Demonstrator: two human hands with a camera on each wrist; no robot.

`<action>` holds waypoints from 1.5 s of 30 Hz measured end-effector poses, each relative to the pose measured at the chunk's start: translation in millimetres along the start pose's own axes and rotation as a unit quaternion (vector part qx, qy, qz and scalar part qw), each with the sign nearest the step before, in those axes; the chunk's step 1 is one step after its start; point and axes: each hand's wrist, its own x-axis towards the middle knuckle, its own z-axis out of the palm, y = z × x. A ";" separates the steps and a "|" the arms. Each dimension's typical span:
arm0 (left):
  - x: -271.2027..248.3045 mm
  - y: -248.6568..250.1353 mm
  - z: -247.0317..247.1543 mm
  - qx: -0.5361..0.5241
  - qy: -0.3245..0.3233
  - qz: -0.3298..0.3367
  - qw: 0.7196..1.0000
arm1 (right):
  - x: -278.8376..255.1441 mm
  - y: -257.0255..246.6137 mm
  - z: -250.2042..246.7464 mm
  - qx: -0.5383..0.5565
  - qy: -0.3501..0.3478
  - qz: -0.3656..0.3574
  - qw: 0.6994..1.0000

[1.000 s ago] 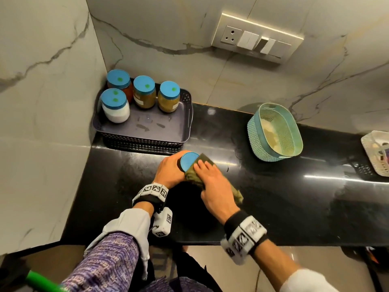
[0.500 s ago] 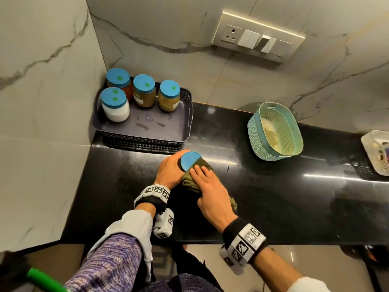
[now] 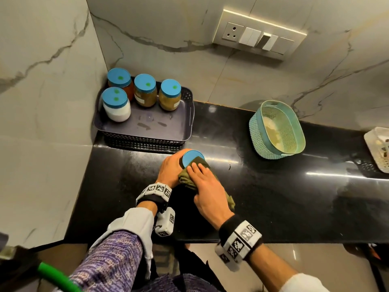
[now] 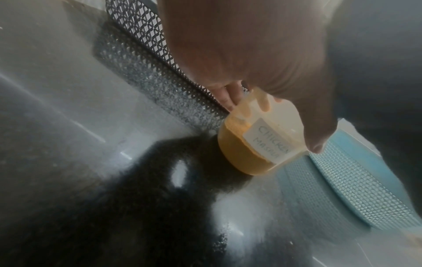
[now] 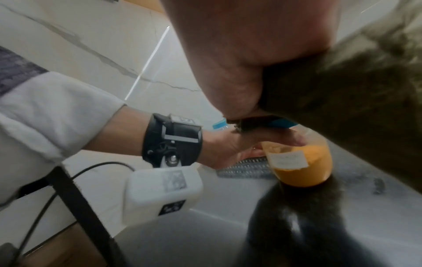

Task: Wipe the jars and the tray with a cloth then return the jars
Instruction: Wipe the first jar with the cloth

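Note:
My left hand (image 3: pixel 170 168) grips a blue-lidded jar (image 3: pixel 191 158) of orange powder (image 4: pixel 253 146) with a white label; the jar (image 5: pixel 299 162) stands on the black counter just in front of the tray. My right hand (image 3: pixel 207 184) holds an olive-green cloth (image 3: pixel 186 179) against the jar's near side and lid edge. The cloth (image 5: pixel 342 101) fills the right of the right wrist view. The dark tray (image 3: pixel 164 131) sits in the back left corner with several blue-lidded jars (image 3: pixel 145 92) along its far and left sides.
A teal perforated basket (image 3: pixel 277 131) lies tipped on the counter to the right. A white basket (image 3: pixel 379 148) sits at the far right edge. Marble walls close the left and back, with a switch panel (image 3: pixel 259 36) on the back wall.
My right hand and the cloth have slid down from the jar's lid toward its near side, so more of the blue lid shows. The left hand keeps its grip.

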 end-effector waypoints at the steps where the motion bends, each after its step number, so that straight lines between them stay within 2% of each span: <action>1: -0.7 0.4 -0.2 0.006 -0.003 0.006 1.000 | 9.9 -2.6 -0.9 0.002 0.000 -0.012 1.000; 3: -2.1 1.6 -1.3 0.001 -0.006 0.020 1.000 | 32.6 0.4 -3.4 0.002 0.006 -0.027 1.000; 6: 1.3 6.5 -3.2 -0.001 -0.018 -0.002 1.000 | 48.0 21.8 -11.4 0.015 0.021 0.013 1.000; 8: 3.3 5.1 -1.8 -0.007 -0.018 -0.014 1.000 | 31.1 29.5 -12.1 0.010 0.029 0.040 0.999; 11: 1.4 1.0 -0.5 -0.006 -0.004 -0.010 1.000 | -9.8 18.0 1.3 -0.005 0.022 0.031 0.999; 13: 0.8 -0.9 -0.2 -0.007 -0.005 -0.017 1.000 | -14.1 6.8 9.0 0.004 0.021 0.020 1.000; 17: -1.5 1.5 -0.2 -0.005 0.007 0.009 1.000 | 30.2 -3.9 -2.7 -0.004 0.013 -0.014 1.000; 20: -3.9 9.4 1.3 -0.014 0.008 -0.004 1.000 | 50.4 1.0 -17.8 0.093 0.020 0.044 0.994; 22: -4.5 11.4 1.0 -0.032 0.006 -0.040 0.999 | 53.8 10.0 -24.7 0.200 0.057 0.116 0.971; 23: -5.3 11.2 1.8 -0.048 0.007 -0.046 0.998 | 52.6 14.0 -28.5 0.267 0.072 0.156 0.948; 25: -6.8 10.8 3.0 -0.070 0.026 -0.054 0.996 | 45.9 23.1 -34.9 0.392 0.101 0.255 0.878; 27: -9.2 15.4 0.9 -0.123 0.051 -0.072 0.988 | 31.9 29.4 -40.7 0.482 0.115 0.312 0.811; 30: -11.4 32.2 -13.2 -0.228 0.054 -0.081 0.969 | 9.4 31.3 -54.5 0.560 0.125 0.303 0.761; 32: -14.0 52.8 -24.7 -0.299 0.053 -0.074 0.950 | -0.1 23.5 -66.7 0.593 0.124 0.270 0.749; 34: -18.0 75.9 -34.9 -0.346 0.053 -0.063 0.935 | -3.5 9.4 -80.3 0.605 0.129 0.221 0.754; 36: -22.7 99.1 -44.6 -0.370 0.047 -0.046 0.927 | -4.6 -6.8 -95.1 0.595 0.141 0.141 0.778; 37: -25.0 110.6 -50.2 -0.376 0.040 -0.033 0.925 | -5.0 -16.8 -101.3 0.579 0.144 0.096 0.797; 39: -29.6 130.5 -59.7 -0.389 0.028 -0.001 0.921 | -6.1 -27.9 -104.7 0.495 0.156 0.014 0.855; 41: -34.3 148.3 -68.2 -0.404 0.025 0.018 0.914 | -10.0 -37.2 -106.4 0.389 0.185 -0.025 0.902; 44: -37.8 167.0 -77.7 -0.429 0.027 0.016 0.903 | -9.3 -52.7 -113.9 0.332 0.210 -0.059 0.918; 45: -39.7 173.1 -81.0 -0.438 0.024 0.009 0.899 | -6.6 -58.8 -116.6 0.346 0.209 -0.059 0.913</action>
